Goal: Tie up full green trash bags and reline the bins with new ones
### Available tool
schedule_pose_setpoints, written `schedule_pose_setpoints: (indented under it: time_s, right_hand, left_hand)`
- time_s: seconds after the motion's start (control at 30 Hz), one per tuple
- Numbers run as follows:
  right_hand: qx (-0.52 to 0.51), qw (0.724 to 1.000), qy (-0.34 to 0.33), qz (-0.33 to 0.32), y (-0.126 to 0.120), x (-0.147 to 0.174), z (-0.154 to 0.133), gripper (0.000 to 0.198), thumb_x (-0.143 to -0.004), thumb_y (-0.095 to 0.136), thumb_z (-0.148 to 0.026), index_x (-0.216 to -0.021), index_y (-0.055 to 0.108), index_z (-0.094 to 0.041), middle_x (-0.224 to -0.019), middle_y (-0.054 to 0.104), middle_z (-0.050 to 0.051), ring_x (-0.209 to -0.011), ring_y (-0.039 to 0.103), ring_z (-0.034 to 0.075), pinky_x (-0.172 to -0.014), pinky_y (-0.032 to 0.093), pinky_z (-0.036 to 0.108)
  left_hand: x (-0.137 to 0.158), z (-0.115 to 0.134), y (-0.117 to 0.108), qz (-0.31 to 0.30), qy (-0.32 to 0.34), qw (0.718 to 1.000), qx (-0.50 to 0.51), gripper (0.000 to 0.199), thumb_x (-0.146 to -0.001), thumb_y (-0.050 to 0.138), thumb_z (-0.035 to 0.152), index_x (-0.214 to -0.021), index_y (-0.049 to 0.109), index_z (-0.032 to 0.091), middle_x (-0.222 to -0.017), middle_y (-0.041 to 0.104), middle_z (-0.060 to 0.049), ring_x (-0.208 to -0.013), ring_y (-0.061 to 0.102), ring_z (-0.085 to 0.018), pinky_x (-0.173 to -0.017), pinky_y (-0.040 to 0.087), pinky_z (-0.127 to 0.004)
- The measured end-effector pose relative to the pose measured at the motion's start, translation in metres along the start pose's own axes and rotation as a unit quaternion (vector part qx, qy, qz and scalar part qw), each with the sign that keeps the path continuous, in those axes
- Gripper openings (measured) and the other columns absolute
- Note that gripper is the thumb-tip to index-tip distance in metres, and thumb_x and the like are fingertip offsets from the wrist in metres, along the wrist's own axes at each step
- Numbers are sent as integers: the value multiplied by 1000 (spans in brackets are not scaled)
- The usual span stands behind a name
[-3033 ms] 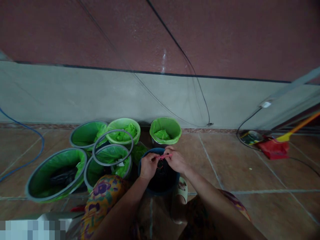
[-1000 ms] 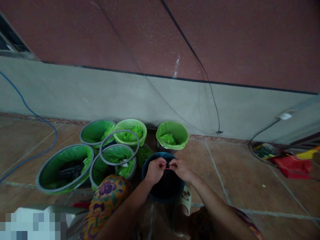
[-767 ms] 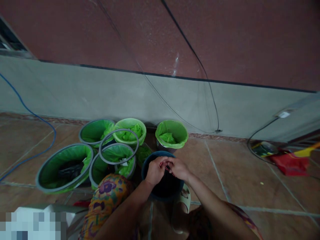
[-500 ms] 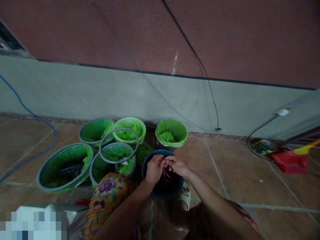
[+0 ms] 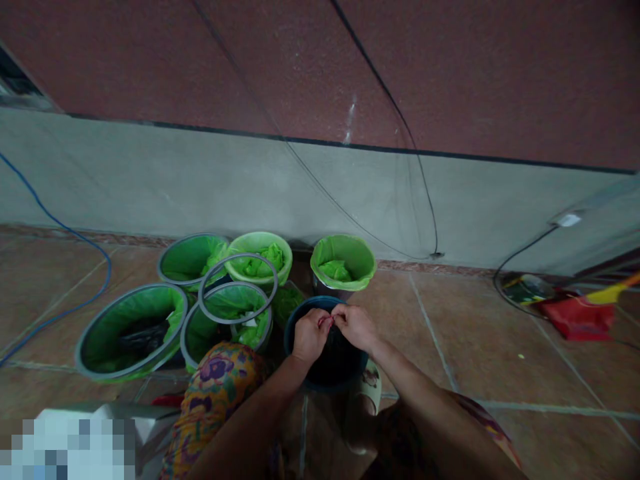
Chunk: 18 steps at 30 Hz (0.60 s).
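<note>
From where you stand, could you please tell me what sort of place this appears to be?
Perhaps a porch or passage beside a building: the tiled floor meets a two-tone wall, and several green-lined bins stand near it.

L fingers [image 5: 317,316] & R fingers [image 5: 341,312] pinch sm. red strip [image 5: 325,321] over dk. blue bucket [image 5: 311,304] nr. green-lined bins [image 5: 113,321].
</note>
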State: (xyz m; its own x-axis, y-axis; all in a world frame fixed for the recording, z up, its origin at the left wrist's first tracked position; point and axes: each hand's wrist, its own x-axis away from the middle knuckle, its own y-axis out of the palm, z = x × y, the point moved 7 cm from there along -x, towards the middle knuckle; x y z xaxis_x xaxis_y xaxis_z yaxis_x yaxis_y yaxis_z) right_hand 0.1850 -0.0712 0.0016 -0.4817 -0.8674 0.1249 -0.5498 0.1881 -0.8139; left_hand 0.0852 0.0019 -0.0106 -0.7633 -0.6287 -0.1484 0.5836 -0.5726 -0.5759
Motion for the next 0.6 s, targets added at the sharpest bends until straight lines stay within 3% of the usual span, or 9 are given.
schedule_pose_setpoints:
  time_s: [0.07,0.17,0.27,0.33,0.47,0.53,0.6]
  right_hand:
    - [81,997,3,8,-2,1,1,23,-88,45,-23,-90,68,-23,-88,72,4,-83,65,17,-73,43,26]
    - [161,985,61,-3,1,1,20,26,-89,42,-23,-94,68,-21,-90,72,8,-87,66,20,-74,43,27]
    - [171,980,94,-34,8,-1,40,29,-89,41,-20,-95,69,-19,-95,72,9,-93,66,21,-80,44,29]
    - [137,986,84,-40,10,-2,44,31,-88,41,-18,-105,67,-20,-102,71,8,-98,65,21,-85,45,29]
    - [99,992,68,-38,12,0,39,69,-73,50,-5,-140,44,-21,-128,61,9,-116,58,20,-95,43,28]
    - [113,990,43,-66,24,4,34,82,-65,54,-2,-144,38,-19,-138,53,12,-124,51,24,-100,40,31]
    - [125,986,24,-104,43,10,31,81,-64,58,-4,-142,42,-18,-138,51,14,-124,51,27,-100,40,34]
  left_hand:
    - [0,-4,0,-7,-18,999,-27,13,-86,55,21,-81,66,19,-83,68,-3,-79,61,-14,-75,44,-25]
    - [1,-16,1,-39,-82,990,-104,14,-84,55,17,-75,65,19,-81,69,-4,-79,63,-16,-74,43,-26]
    - [5,-31,2,-79,-158,972,-156,17,-84,52,16,-76,66,19,-83,70,-6,-83,65,-19,-76,44,-28]
    - [6,-37,4,-91,-179,969,-142,20,-84,50,14,-92,68,19,-93,71,-7,-90,65,-19,-82,45,-28]
    - [10,-44,17,-124,-180,971,-92,60,-75,58,13,-135,47,11,-128,59,-16,-115,58,-23,-100,42,-31]
    - [16,-46,26,-157,-178,968,-84,80,-69,65,14,-144,35,10,-141,48,-18,-125,51,-26,-107,38,-32]
    - [23,-48,35,-190,-170,964,-82,91,-63,68,14,-146,31,13,-146,43,-17,-129,47,-28,-109,36,-33]
